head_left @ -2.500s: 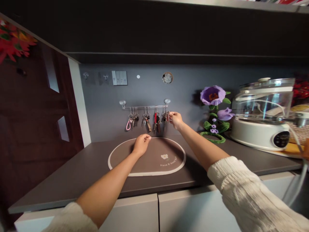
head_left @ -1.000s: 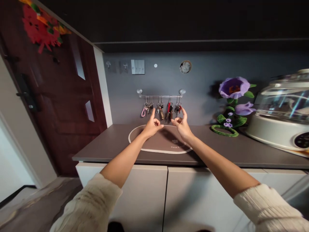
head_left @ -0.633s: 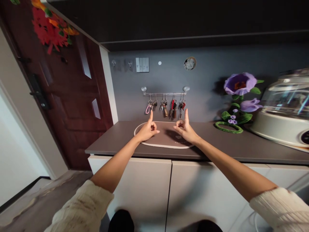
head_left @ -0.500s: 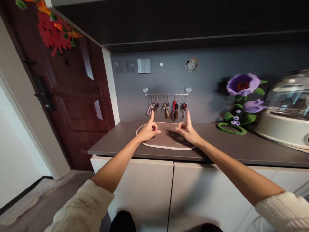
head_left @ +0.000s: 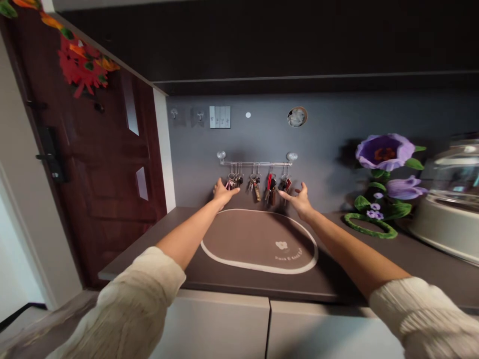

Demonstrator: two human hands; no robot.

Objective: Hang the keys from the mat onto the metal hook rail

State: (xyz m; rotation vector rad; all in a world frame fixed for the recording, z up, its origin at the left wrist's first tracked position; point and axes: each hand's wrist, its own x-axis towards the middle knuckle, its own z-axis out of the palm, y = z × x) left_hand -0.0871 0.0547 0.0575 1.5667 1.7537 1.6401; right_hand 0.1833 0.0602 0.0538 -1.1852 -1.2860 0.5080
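A clear key rack (head_left: 256, 163) is fixed to the grey wall, with several bunches of keys hanging from its hooks. My left hand (head_left: 223, 195) is at the leftmost bunch of keys (head_left: 238, 179), thumb and fingers apart; it partly hides a pink strap there. At the other end, my right hand (head_left: 300, 202) has its fingers spread beside the keys with a red tag (head_left: 288, 183). Its thumb overlaps the lower part of that bunch; whether it touches is unclear. Between the hands hang keys with a tan fob (head_left: 257, 192) and keys with a red strap (head_left: 269, 182).
A brown oval mat (head_left: 254, 239) with a pale rim lies on the dark counter (head_left: 179, 271). Right of it stand a purple knitted flower (head_left: 385, 152) and a cream appliance (head_left: 445, 214) with a clear dome. A dark cabinet (head_left: 262, 45) overhangs; a red-brown door (head_left: 105, 164) is left.
Both hands have moved forward, from above the mat to the hanging keys. Their pointing index fingers and curled fingers have opened out. The view has come closer to the counter.
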